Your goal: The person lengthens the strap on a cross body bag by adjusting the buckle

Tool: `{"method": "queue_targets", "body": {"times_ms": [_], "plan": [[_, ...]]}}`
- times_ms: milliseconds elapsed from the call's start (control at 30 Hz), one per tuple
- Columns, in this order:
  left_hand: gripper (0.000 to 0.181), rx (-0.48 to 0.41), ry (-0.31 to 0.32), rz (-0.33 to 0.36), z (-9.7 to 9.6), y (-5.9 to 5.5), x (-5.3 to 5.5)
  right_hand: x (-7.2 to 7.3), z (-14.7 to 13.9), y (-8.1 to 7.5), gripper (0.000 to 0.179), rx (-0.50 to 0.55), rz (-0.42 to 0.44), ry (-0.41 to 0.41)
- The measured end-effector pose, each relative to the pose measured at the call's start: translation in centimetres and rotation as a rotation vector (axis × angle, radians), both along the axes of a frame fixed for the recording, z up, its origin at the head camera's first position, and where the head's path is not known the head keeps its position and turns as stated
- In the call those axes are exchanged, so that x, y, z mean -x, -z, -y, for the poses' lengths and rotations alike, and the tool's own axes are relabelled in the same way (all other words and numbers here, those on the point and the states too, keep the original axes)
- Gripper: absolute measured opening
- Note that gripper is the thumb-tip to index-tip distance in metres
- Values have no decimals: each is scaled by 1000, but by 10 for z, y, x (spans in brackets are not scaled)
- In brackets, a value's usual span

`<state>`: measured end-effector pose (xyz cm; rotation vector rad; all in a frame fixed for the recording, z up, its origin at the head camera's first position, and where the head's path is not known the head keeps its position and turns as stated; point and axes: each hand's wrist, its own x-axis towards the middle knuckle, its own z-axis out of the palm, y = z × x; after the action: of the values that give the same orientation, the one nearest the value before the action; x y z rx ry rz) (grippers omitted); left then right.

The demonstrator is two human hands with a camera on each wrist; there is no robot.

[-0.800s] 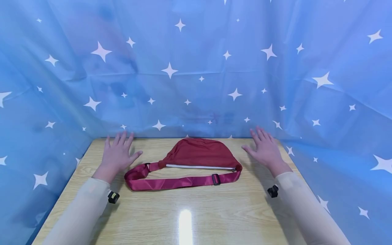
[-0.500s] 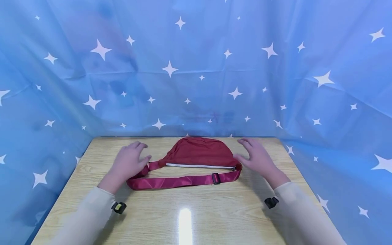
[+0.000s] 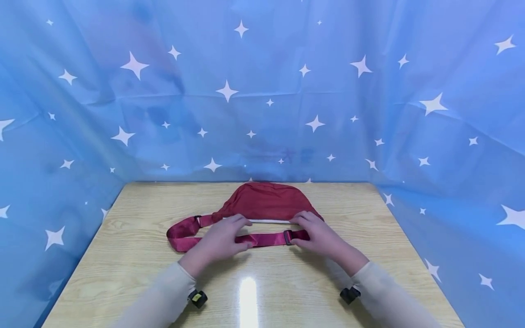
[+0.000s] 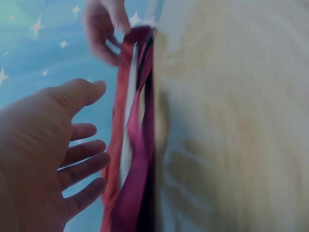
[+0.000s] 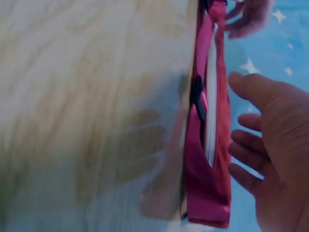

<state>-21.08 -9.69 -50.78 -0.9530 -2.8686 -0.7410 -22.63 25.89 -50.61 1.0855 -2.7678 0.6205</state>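
Observation:
A dark red waist bag (image 3: 266, 202) lies flat near the back of the table, its white zipper (image 3: 268, 221) along the near edge. Its magenta strap (image 3: 186, 233) loops in front, with a black slider buckle (image 3: 288, 237) on the right part. Above the left-middle of the strap my left hand (image 3: 221, 239) hovers with loosely bent fingers. Over the strap's right end, beside the buckle, is my right hand (image 3: 317, 232), fingers also relaxed. Both wrist views show a gap between each hand, left (image 4: 53, 150) and right (image 5: 270, 135), and the bag.
The wooden table (image 3: 123, 273) reaches to a blue curtain (image 3: 262, 114) with white stars, which hangs behind it and on both sides. A bright light reflection (image 3: 248, 300) shows on the table's near middle.
From the bag's two sides, both hands have come inward and nearer the body, over the strap. Their spread fingers have become loosely bent. The bag has stayed in place.

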Motion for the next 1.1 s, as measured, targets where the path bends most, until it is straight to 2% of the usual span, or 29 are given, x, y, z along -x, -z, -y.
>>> {"method": "queue_targets", "body": {"times_ms": [100,233,433,567,733,933,1100], "plan": [[60,9,40,38,-15,8,1,-3,10,4,54,-43,5,-1],[59,37,38,79,-33,17,3,-6,23,9,59,-82,21,3],[45,109,19,38,-48,23,5,-7,33,15,49,-124,12,11],[37,126,4,23,-50,24,7,-8,31,13,44,-156,10,36],[37,107,2,32,-48,24,7,-8,26,8,40,-153,24,19],[37,41,-4,27,-44,22,9,-5,20,8,38,-76,83,38],[38,-24,-19,13,-40,18,11,-3,17,4,43,10,78,22]]}}
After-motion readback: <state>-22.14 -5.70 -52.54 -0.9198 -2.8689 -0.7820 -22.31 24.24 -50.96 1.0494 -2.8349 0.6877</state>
